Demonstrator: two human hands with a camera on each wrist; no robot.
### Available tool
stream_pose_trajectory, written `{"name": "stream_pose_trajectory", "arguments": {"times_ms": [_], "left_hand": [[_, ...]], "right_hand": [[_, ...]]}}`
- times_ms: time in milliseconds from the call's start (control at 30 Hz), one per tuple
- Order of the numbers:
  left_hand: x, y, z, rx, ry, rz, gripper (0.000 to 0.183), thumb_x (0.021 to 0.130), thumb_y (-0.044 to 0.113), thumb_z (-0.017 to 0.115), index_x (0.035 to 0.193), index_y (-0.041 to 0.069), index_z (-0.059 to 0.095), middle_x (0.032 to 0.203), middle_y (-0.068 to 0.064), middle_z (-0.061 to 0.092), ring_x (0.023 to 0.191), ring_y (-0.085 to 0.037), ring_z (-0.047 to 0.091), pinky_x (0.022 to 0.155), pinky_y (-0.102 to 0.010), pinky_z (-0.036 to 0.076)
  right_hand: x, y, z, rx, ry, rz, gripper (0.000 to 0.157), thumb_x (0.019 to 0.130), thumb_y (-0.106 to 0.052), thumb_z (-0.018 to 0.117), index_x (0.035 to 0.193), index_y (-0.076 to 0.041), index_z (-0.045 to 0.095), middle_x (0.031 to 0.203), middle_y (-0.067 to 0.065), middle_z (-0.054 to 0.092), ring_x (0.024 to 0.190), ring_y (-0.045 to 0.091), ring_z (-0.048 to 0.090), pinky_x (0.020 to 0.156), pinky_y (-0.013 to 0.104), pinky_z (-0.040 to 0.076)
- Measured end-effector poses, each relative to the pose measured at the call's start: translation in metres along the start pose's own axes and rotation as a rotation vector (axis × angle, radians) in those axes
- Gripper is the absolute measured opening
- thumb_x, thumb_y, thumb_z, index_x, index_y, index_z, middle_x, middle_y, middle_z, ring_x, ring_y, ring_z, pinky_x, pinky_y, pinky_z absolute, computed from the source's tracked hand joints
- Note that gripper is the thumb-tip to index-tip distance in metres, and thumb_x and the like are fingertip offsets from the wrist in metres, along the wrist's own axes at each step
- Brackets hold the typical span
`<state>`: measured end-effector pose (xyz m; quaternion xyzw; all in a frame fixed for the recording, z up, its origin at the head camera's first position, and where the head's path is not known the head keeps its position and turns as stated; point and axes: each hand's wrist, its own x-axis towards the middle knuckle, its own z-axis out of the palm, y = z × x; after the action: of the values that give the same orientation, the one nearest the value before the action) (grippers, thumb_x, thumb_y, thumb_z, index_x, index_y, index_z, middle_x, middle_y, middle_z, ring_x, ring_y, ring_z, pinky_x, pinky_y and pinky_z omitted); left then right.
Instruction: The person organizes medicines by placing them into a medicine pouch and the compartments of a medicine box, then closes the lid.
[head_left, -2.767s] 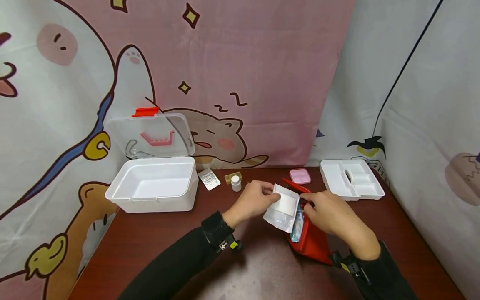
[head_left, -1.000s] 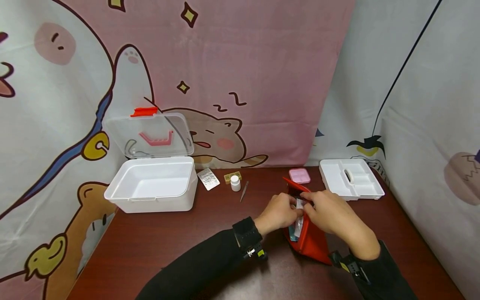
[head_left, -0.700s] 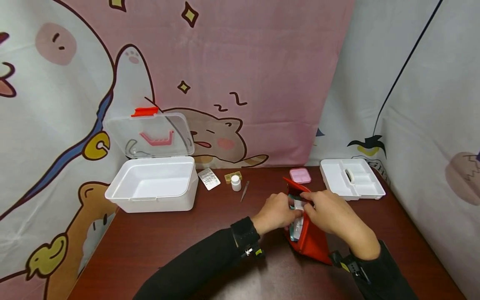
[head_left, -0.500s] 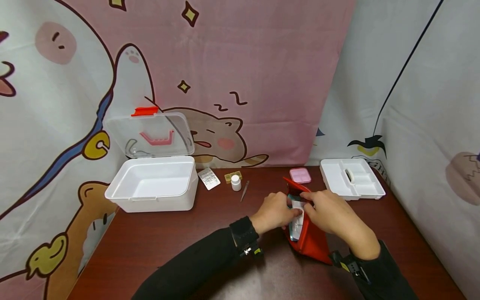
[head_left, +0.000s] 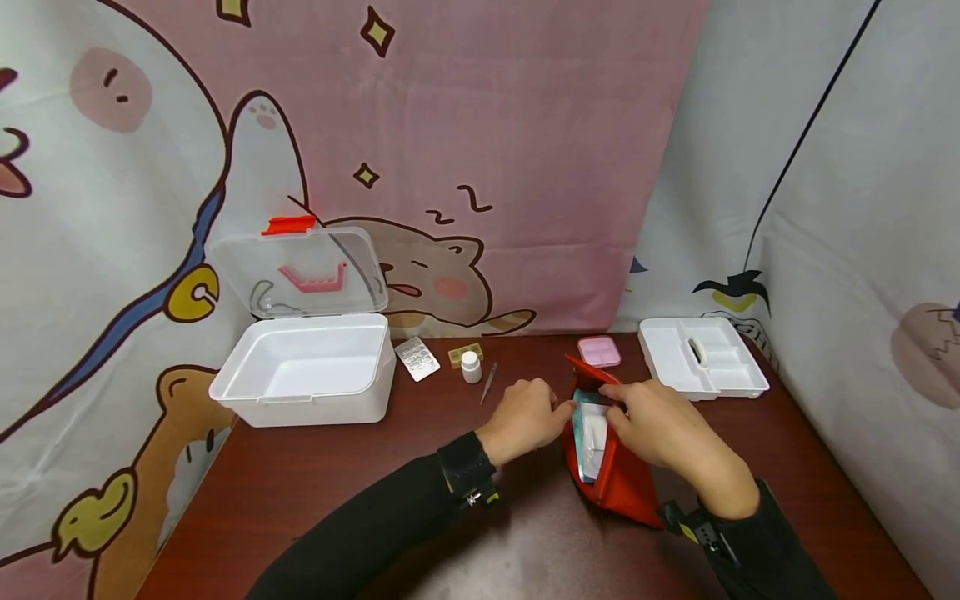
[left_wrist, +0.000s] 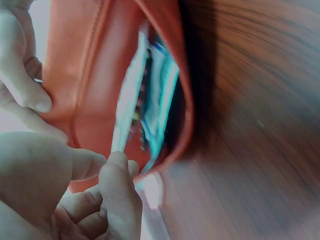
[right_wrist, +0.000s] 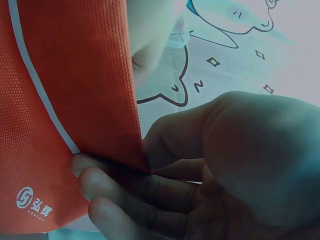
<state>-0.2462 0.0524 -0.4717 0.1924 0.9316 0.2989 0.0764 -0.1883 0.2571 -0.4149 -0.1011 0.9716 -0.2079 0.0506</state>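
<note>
A red zip pouch [head_left: 628,487] stands on the table with its mouth spread, a white packet [head_left: 595,432] and teal-edged packets [left_wrist: 167,90] tucked inside. My right hand [head_left: 660,425] pinches the pouch's rim between thumb and fingers; in the right wrist view the fingers lie along its outer face beside a white printed logo. At the pouch's left edge is my left hand [head_left: 525,421], fingers bent loosely and thumb pointing at the opening. The left wrist view shows its fingertips [left_wrist: 117,159] close to the white packet's end; whether they touch it is hard to tell.
A white box [head_left: 307,408] with its clear lid raised stands left. Behind the hands lie a pill blister [head_left: 417,358], a small white bottle [head_left: 471,367], a gold-coloured flat piece [head_left: 466,354], tweezers [head_left: 488,383] and a pink case [head_left: 599,352]. A divided white tray [head_left: 701,375] sits right.
The left hand, first holding a white packet over the pouch, put it inside and has drawn back leftward. The packet now lies in the pouch. The right hand stays on the rim.
</note>
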Motion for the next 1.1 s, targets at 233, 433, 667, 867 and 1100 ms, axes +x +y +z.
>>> {"name": "stream_pose_trajectory", "arguments": {"times_ms": [233,433,667,867,1100], "left_hand": [[-0.005,-0.031,-0.008,0.048,0.03,0.013,0.054,0.106,0.037,0.071,0.055,0.02,0.066,0.048,0.009,0.049,0.051,-0.013,0.052,0.05,-0.028,0.038],[-0.008,-0.06,-0.025,0.098,0.076,-0.012,0.055,0.107,0.041,0.069,0.056,0.021,0.067,0.05,0.011,0.05,0.056,-0.014,0.054,0.057,-0.032,0.043],[-0.011,-0.076,-0.067,0.058,0.211,-0.016,0.062,0.11,0.041,0.065,0.052,0.02,0.06,0.051,0.011,0.043,0.051,-0.012,0.045,0.049,-0.03,0.032],[-0.003,-0.093,-0.1,-0.025,0.279,-0.08,0.064,0.111,0.039,0.063,0.052,0.02,0.05,0.05,0.008,0.036,0.046,-0.012,0.033,0.047,-0.028,0.02],[0.011,-0.125,-0.104,0.086,0.343,-0.203,0.054,0.11,0.038,0.063,0.061,0.016,0.062,0.057,0.001,0.052,0.053,-0.019,0.052,0.048,-0.031,0.033]], "right_hand": [[0.0,0.0,0.0,0.0,-0.007,0.006,0.044,0.104,-0.017,0.063,0.145,-0.002,0.071,0.072,0.002,0.051,0.057,0.017,0.047,0.056,0.033,0.042],[-0.001,0.001,0.0,0.005,-0.008,0.003,0.044,0.104,-0.017,0.062,0.145,-0.002,0.071,0.072,0.001,0.05,0.056,0.017,0.046,0.056,0.033,0.041],[-0.001,0.0,-0.001,0.008,-0.012,0.001,0.044,0.105,-0.018,0.063,0.145,-0.002,0.071,0.072,0.002,0.051,0.055,0.016,0.047,0.055,0.032,0.042],[-0.001,-0.001,-0.001,0.008,-0.017,0.007,0.044,0.105,-0.019,0.065,0.146,-0.003,0.07,0.074,0.002,0.052,0.058,0.016,0.048,0.056,0.032,0.042],[-0.001,0.0,0.002,-0.004,-0.004,-0.005,0.043,0.104,-0.018,0.064,0.144,-0.003,0.072,0.073,0.001,0.05,0.06,0.017,0.047,0.058,0.033,0.041]]}}
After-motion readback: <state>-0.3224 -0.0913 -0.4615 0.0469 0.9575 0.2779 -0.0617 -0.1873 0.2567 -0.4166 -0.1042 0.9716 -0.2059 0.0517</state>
